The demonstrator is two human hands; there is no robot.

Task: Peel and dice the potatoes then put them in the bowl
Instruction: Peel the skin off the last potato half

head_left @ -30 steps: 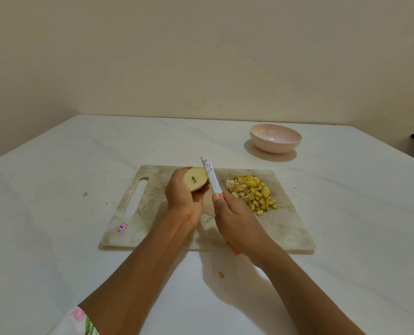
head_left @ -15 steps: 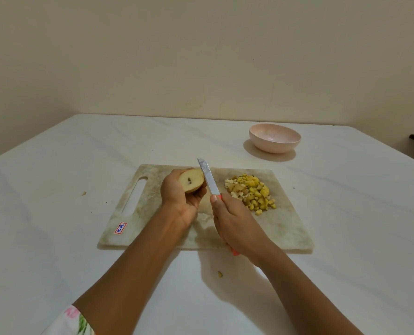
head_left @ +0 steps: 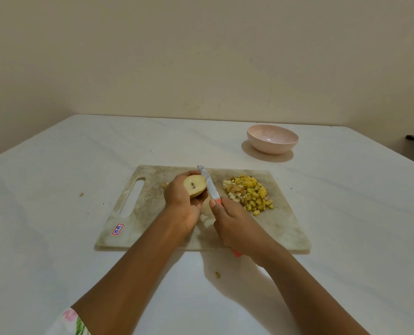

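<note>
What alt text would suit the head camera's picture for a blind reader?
A person's left hand holds a potato half over a cutting board while the right hand holds a red-handled knife, its blade beside the potato. Diced potato is piled on the board's right side, and an empty-looking pink bowl stands on the white table beyond.

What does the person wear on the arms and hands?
The left hand and right hand are bare: no gloves, rings or watch show. A white sleeve with pink and green print edges the left arm; the right forearm is uncovered.
</note>
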